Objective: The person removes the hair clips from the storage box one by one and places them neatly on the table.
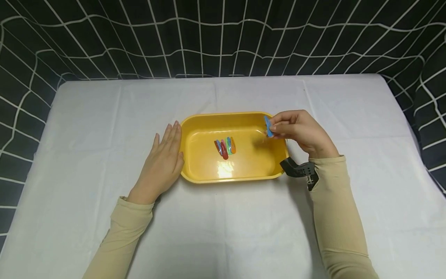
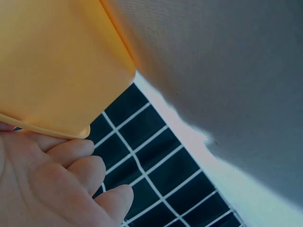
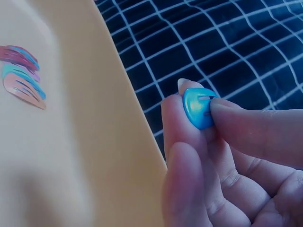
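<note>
Between thumb and fingertips my right hand (image 1: 300, 130) pinches a blue snap hair clip (image 1: 268, 126), held up over the right end of a yellow tray (image 1: 200, 175). The right wrist view shows the blue clip (image 3: 198, 108) close up, its slotted face partly under the thumb. On the tray floor, several hair clips in red, blue, pink, green and orange lie side by side, among them an orange clip (image 1: 233, 145) and a red clip (image 1: 224, 151). My left hand (image 1: 161, 166) rests with straight fingers against the tray's left end; in the left wrist view its fingers touch the rim.
The tray stands on a table covered with a white cloth (image 1: 223, 224). Behind and at both sides hangs a dark backdrop with a white net (image 1: 223, 38). A black strap (image 1: 299, 169) sits at the right wrist, close to the tray's right corner.
</note>
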The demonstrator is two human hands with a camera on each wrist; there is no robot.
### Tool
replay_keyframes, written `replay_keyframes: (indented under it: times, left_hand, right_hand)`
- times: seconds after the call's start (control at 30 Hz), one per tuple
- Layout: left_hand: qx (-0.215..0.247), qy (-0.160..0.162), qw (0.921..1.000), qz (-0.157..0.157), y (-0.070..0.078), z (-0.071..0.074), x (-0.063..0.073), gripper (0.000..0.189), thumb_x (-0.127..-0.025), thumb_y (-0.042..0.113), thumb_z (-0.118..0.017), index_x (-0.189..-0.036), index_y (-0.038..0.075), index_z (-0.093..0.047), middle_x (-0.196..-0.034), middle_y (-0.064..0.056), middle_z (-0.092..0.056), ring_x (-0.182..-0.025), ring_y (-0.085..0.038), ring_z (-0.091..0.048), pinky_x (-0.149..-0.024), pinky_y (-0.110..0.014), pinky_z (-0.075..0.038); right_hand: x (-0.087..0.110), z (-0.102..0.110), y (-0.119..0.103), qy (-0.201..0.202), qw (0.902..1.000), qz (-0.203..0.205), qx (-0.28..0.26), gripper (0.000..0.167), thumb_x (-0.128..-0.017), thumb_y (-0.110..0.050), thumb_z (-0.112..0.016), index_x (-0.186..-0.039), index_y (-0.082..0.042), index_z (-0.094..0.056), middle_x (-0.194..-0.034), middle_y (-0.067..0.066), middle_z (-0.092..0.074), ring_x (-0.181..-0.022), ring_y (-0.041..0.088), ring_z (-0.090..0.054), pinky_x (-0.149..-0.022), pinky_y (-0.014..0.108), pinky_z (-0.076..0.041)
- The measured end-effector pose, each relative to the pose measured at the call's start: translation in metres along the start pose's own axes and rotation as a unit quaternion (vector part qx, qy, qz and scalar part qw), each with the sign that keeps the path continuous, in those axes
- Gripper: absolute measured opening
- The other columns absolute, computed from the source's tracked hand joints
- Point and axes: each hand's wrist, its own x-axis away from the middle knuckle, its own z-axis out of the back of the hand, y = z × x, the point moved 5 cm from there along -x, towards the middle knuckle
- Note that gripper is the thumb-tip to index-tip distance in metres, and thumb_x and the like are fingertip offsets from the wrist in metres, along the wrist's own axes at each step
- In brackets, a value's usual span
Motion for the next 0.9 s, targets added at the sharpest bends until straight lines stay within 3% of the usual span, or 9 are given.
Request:
replay_keyframes:
  times: [0.53,0.9]
  left_hand:
    - [0.001,-0.004,1.0000,0.001,0.001,0.000,0.000,0.059,-0.097,0.017,-0.035,-0.147,-0.007,-0.014,-0.155,-0.016,-0.013,-0.143,-0.026,-0.005,-0.113,-0.049,-0.005]
    - [0.001,-0.004,1.0000,0.003,0.001,0.000,0.001,0.059,-0.098,0.018,-0.034,-0.148,-0.007,-0.014,-0.155,-0.016,-0.012,-0.143,-0.025,-0.005,-0.113,-0.048,-0.004]
  right_hand:
    - [0.010,0.020,0.010,0.040,0.9957,0.010,-0.083,0.012,-0.086,0.004,-0.062,-0.083,-0.001,-0.072,-0.076,0.008,-0.070,-0.067,0.016,-0.067,-0.066,0.026,-0.055]
    - [0.015,0.038,0.018,0.070,0.9916,0.010,-0.108,0.015,-0.084,0.007,-0.063,-0.083,-0.002,-0.074,-0.077,0.008,-0.071,-0.067,0.016,-0.068,-0.063,0.025,-0.055]
